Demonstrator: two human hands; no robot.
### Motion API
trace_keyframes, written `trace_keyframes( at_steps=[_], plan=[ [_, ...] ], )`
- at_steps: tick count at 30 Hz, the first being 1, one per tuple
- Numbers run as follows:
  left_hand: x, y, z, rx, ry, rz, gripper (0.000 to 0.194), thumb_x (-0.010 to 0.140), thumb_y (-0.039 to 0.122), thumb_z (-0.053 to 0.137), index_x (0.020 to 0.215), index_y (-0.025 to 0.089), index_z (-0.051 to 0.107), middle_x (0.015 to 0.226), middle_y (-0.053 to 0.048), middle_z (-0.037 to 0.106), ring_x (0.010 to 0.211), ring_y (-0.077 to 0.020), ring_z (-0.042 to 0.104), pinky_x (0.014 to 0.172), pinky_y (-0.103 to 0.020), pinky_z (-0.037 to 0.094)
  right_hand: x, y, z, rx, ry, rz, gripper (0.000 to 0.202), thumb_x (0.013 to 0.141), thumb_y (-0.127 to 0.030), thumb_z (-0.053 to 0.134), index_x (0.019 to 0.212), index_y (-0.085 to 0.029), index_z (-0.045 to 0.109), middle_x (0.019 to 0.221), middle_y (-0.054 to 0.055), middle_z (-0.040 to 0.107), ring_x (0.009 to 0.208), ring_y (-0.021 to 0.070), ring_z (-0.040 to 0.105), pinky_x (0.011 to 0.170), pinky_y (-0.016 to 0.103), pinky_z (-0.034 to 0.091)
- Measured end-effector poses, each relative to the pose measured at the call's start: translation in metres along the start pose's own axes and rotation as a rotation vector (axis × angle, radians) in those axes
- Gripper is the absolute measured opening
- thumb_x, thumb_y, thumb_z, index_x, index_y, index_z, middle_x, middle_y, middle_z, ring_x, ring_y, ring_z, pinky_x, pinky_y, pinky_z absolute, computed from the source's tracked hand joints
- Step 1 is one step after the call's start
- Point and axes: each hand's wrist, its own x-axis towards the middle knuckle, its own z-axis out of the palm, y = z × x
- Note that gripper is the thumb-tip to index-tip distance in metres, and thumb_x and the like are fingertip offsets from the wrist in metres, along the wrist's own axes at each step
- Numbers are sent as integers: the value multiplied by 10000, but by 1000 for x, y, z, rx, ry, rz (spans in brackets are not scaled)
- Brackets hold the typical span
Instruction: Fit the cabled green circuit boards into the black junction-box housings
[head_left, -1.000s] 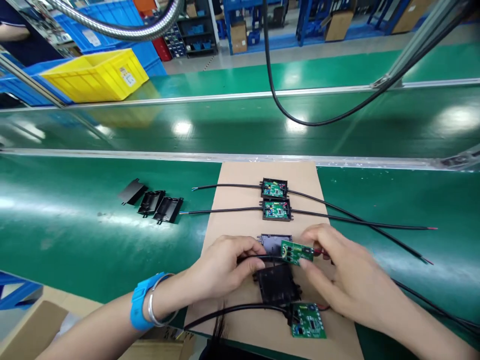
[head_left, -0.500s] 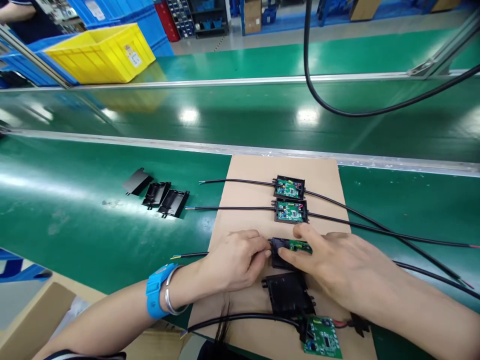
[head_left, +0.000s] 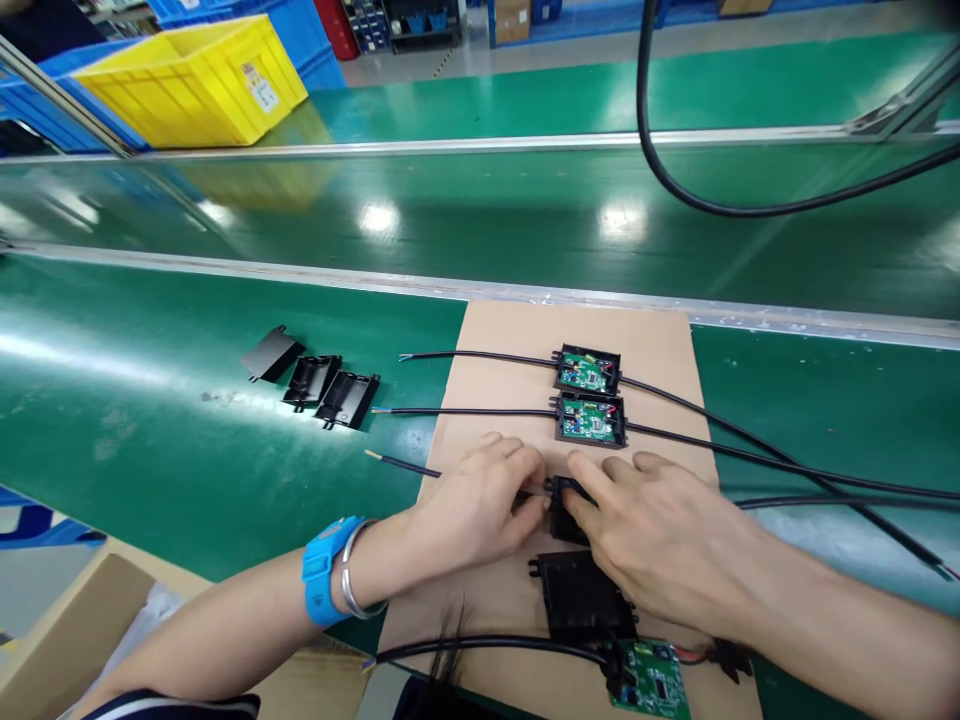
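Observation:
My left hand (head_left: 480,502) pinches a black cable (head_left: 406,465) close to where it enters a black plastic case (head_left: 564,515). My right hand (head_left: 667,530) grips that case from the right, its fingers bent over the top and hiding most of the inside. Just below lies another black case part (head_left: 581,597). A loose green circuit board (head_left: 658,682) with a cable attached rests near the bottom. Above my hands sit two open cases with circuit boards inside, an upper one (head_left: 589,371) and a lower one (head_left: 592,419), with cables leaving both sides.
A cardboard sheet (head_left: 510,325) lies under the work on the green table (head_left: 150,440). Several black case parts (head_left: 347,399) are at left. Beyond the metal rail stands a yellow bin (head_left: 187,85). A thick black cable (head_left: 720,207) hangs at upper right.
My right hand has shifted up and now covers the board in the case. The held cable's left end has swung up, and its right-hand cable lies higher too. The view has moved slightly.

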Motion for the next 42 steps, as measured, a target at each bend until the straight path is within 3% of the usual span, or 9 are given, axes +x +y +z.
trace_keyframes(
  at_steps=[4,7,9,14,22,25,30,35,42],
  plan=[
    [-12,-7,11,7,74,170,111,894,209,511,885,163,611,830,-35,590,774,-170,506,709,-304,437,-5,-4,8,47,139,19,176,770,-189,560,905,-159,669,855,82,565,866,261,480,774,470,355],
    [-16,-11,16,51,125,234,128,914,236,520,929,182,636,822,-30,584,758,-166,487,696,-303,431,-8,-17,15,69,225,56,134,789,-136,545,825,-152,673,795,71,570,850,238,471,853,490,335],
    [-16,-12,17,73,145,255,134,920,233,523,931,182,647,808,-31,581,752,-163,482,695,-297,436,-8,-29,19,74,193,80,136,799,-170,546,797,-148,681,787,87,583,816,237,462,839,489,345],
    [-14,-10,17,89,166,291,149,919,189,517,922,155,662,798,-39,591,739,-157,483,677,-283,455,-4,-46,22,-41,184,192,322,773,-244,581,1007,-75,722,893,181,639,851,302,459,771,486,374],
    [-13,-14,22,97,146,358,155,919,119,482,858,128,624,747,-36,557,691,-157,444,645,-296,441,6,-50,22,23,92,79,221,809,-287,579,739,-179,758,945,188,660,915,338,463,726,499,379],
    [-14,-7,18,120,111,324,156,916,115,471,836,137,603,786,-41,556,732,-168,456,674,-306,459,-1,-45,21,77,149,153,255,841,-281,546,844,-132,753,948,182,651,953,334,467,770,508,385],
    [-18,17,13,120,74,291,259,854,35,424,1070,78,560,1043,-104,553,975,-223,485,893,-366,472,-42,-11,8,206,278,300,376,910,-258,476,1243,-125,588,1140,135,601,1030,308,472,824,503,405],
    [-4,29,20,127,-7,302,197,935,173,442,1099,110,532,1015,-78,576,956,-217,509,885,-374,478,-68,9,12,306,163,329,341,917,-258,484,1233,-143,541,1126,118,577,1022,254,503,835,435,467],
    [12,37,22,79,-70,160,217,907,193,505,1110,136,453,993,-78,560,918,-238,524,799,-402,498,-58,13,16,342,156,253,329,893,-253,536,1202,-142,551,1083,113,561,1003,228,540,873,389,506]
  ],
)
